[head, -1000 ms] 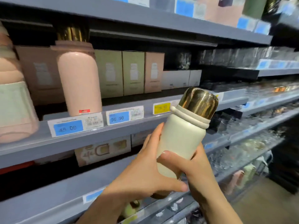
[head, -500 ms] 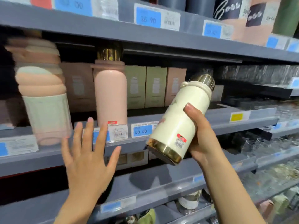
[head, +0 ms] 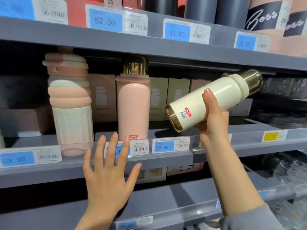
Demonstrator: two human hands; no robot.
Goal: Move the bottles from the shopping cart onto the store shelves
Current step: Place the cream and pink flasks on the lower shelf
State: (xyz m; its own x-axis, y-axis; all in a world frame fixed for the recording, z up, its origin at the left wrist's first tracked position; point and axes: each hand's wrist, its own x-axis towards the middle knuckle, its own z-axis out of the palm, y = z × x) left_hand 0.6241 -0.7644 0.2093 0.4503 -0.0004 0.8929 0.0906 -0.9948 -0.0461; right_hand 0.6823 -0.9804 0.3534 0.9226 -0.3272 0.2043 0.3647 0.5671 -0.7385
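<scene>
My right hand (head: 213,119) grips a cream bottle (head: 221,95) with a gold cap and gold base. The bottle is tilted almost flat, cap up to the right, at the height of the middle grey shelf (head: 172,159). My left hand (head: 108,173) is spread, fingers straight, in front of that shelf's price-tag rail, holding nothing. On the shelf stands a pink bottle (head: 133,107) with a gold cap, and left of it a ribbed pink-and-green bottle (head: 70,103).
Green and pink boxes (head: 167,97) line the back of the middle shelf. The upper shelf (head: 149,47) carries dark and pink tumblers and price tags. A lower grey shelf (head: 182,201) runs below, and glassware (head: 292,168) fills the shelves at right.
The left hand let go of the cream bottle and spread out in front of the shelf edge. The right hand raised the bottle and tipped it further toward horizontal. The view moved closer.
</scene>
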